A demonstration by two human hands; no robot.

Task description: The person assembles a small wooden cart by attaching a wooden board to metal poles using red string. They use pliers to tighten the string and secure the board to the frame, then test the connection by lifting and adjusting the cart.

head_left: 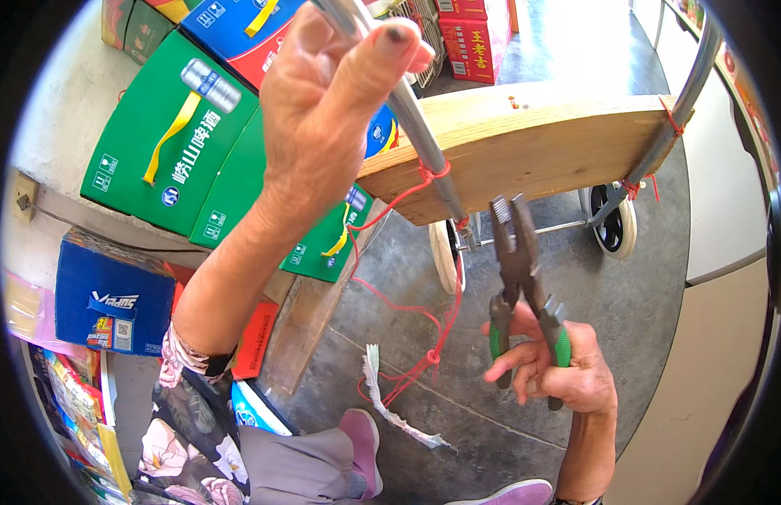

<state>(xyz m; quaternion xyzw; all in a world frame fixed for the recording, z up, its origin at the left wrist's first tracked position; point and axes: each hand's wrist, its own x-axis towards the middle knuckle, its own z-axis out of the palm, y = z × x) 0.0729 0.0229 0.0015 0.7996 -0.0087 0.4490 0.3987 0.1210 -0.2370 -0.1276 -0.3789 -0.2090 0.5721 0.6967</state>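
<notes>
My left hand (pixel 319 126) is wrapped round a grey metal tube (pixel 431 164) of a wheeled cart frame. A pair of pliers (pixel 520 265) with green grips sits in my right hand (pixel 582 370), its jaws pointing up and spread apart with nothing between them. A wooden board (pixel 533 168) spans the frame between the two side tubes. Red cord (pixel 432 360) is tied round the tube at the board's near left end. From there it hangs in a loose tangle to the floor. The far right tube (pixel 660 151) also has red ties.
Two pale-rimmed wheels (pixel 626 231) stand under the board. Green cartons (pixel 142 139) with yellow straps, a blue box (pixel 112 295) and a red box (pixel 255 337) line the left. A frayed white strip (pixel 382 404) lies by my shoe (pixel 363 450). Red cartons (pixel 470 46) stand behind.
</notes>
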